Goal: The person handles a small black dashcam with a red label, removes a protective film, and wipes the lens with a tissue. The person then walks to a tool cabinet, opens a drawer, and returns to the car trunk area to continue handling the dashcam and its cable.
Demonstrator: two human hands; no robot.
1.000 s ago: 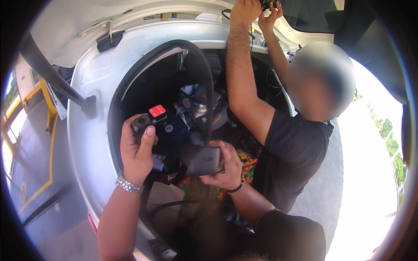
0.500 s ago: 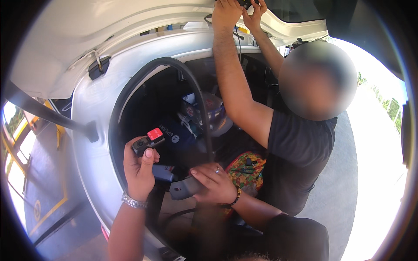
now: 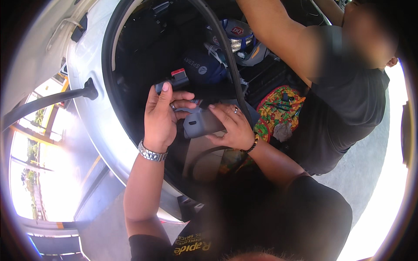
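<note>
My left hand, with a silver watch at the wrist, pinches a small black dash-cam-like camera with a red label on top. The remaining fingers of that hand stretch toward a grey rounded case with a small dark slot in its end. My right hand, wearing a ring and a beaded bracelet, grips this case from the right. Both hands are over the open boot of a silver car. Whether the left fingertips touch the case, I cannot tell.
A loose black rubber seal arches across the boot opening. Inside lie a navy pouch, a foil-lined bag and a bright patterned cloth. Another person's arm reaches across at the right. A black strut stands left.
My left hand has brought the camera closer to the grey case, and its fingers have spread toward it. The view has tilted down, showing more of my shirt.
</note>
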